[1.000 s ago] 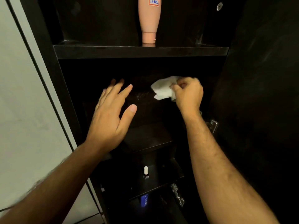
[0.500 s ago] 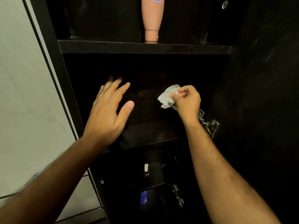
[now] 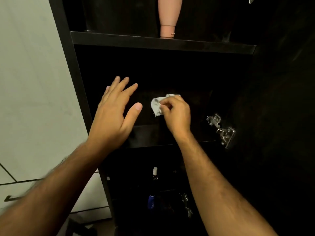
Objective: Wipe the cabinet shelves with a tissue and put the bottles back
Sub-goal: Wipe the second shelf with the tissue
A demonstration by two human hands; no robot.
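Observation:
My right hand (image 3: pixel 176 114) is closed on a crumpled white tissue (image 3: pixel 157 105) held over the middle shelf (image 3: pixel 150 135) of a dark cabinet. My left hand (image 3: pixel 115 113) hovers flat beside it with fingers spread and nothing in it. A pink bottle (image 3: pixel 167 16) stands cap-down on the upper shelf (image 3: pixel 119 39). Lower down, a small bottle with a white cap (image 3: pixel 155 173) stands on a shelf, and a blue bottle (image 3: pixel 151 201) sits below that. The middle shelf's back is too dark to make out.
A metal door hinge (image 3: pixel 220 128) sticks out at the right of the middle shelf, with the open dark door (image 3: pixel 281 99) beyond it. A second hinge (image 3: pixel 186 204) sits lower. A pale wall (image 3: pixel 34 82) borders the cabinet's left side.
My right hand has pulled the tissue down and to the left across the middle shelf, bunching it smaller. My left hand has hardly moved. The view has tilted downward a little.

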